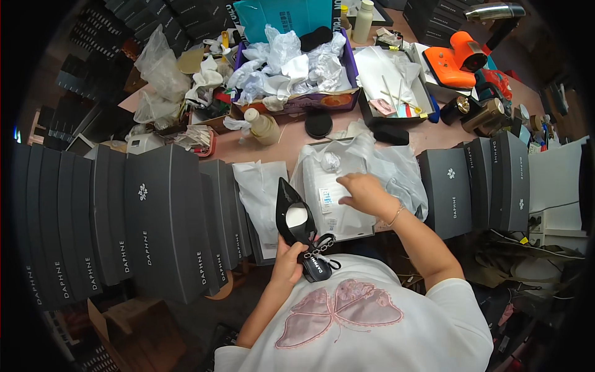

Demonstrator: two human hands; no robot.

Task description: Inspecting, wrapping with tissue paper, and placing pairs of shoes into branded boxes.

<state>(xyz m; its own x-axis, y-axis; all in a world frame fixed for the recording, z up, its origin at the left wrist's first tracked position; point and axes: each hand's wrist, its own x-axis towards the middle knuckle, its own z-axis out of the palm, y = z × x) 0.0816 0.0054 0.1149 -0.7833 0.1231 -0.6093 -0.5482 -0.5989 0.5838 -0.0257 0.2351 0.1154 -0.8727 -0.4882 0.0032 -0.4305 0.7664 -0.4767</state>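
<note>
My left hand grips a black pointed shoe by its side, toe pointing away from me. White padding shows inside the shoe, and a chain-trimmed strap hangs near its heel. An open shoe box lined with white tissue sits on the table just right of the shoe. Above this box hovers my right hand, thumb and fingers apart with nothing visible in them. A crumpled paper ball lies at the box's far end, and a small printed label shows near my right fingertips.
Grey shoe boxes stand in a row at left, more boxes at right. Behind are a purple carton of crumpled paper, a bottle, a black round lid, a tray and an orange device.
</note>
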